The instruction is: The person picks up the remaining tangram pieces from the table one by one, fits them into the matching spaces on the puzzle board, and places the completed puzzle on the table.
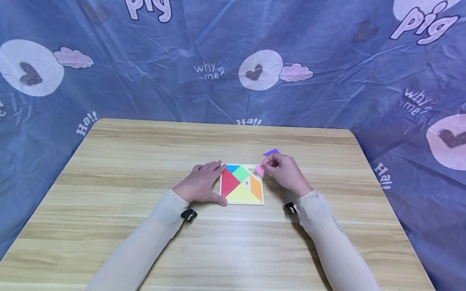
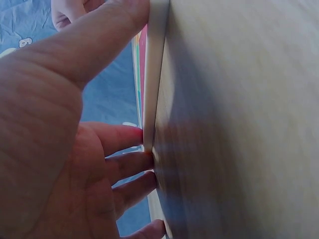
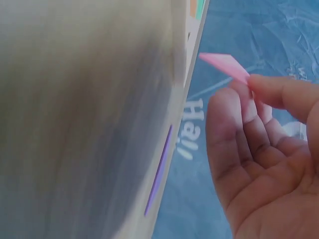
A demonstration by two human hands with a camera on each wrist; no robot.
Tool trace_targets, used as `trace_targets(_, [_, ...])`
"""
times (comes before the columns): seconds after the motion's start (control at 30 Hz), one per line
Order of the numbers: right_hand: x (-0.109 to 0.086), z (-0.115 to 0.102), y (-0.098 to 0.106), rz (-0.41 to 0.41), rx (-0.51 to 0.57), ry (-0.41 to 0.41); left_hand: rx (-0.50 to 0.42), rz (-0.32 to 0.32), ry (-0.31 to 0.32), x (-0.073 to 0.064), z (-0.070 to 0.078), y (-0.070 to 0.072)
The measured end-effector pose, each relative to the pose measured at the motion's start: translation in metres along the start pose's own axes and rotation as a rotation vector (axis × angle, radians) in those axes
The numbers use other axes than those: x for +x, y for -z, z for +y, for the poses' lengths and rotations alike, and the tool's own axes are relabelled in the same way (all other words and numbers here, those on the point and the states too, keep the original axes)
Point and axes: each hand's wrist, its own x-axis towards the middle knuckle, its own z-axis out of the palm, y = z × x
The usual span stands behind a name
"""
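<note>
A tangram board (image 1: 242, 204) with a pale wooden rim lies on the table. In it sit a red piece (image 1: 229, 184), a yellow triangle (image 1: 243, 195), a green square (image 1: 241, 174), a blue piece (image 1: 231, 167) and an orange parallelogram (image 1: 256, 188). Bare recesses show at its upper right and beside the orange piece. My left hand (image 1: 201, 184) rests against the board's left side, thumb and fingers spread along the edge. With thumb and index finger, my right hand (image 1: 285, 171) pinches a pink tangram piece (image 3: 227, 63) raised over the board's upper right corner.
A purple tangram piece (image 1: 271, 152) lies flat on the wooden table (image 1: 174, 250), just beyond my right hand. Behind the table hangs a blue printed cloth (image 1: 156, 81). Each wrist wears a small black device, the left one (image 1: 189, 215) and the right one (image 1: 290, 208).
</note>
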Motion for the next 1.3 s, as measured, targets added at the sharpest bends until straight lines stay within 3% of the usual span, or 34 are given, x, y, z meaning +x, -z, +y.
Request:
trace_targets(0.23, [0.003,-0.009,-0.011,-0.237,0.102,-0.026,0.002,0.0,0.003,0.0,0.001,-0.002])
trace_targets(0.4, [0.004,-0.012,-0.017,-0.316,0.087,-0.032,0.001,0.001,0.002,0.0,0.001,-0.003])
trace_targets(0.73, [0.005,-0.011,-0.026,-0.328,-0.015,0.022,0.002,0.003,0.003,0.0,0.004,-0.004])
trace_targets(1.17, [0.007,-0.016,-0.029,-0.314,-0.237,-0.058,-0.01,-0.006,0.015,-0.002,0.007,-0.004])
trace_targets(1.3, [0.007,-0.015,-0.027,-0.311,-0.238,-0.019,-0.013,-0.008,0.021,-0.003,0.007,-0.004])
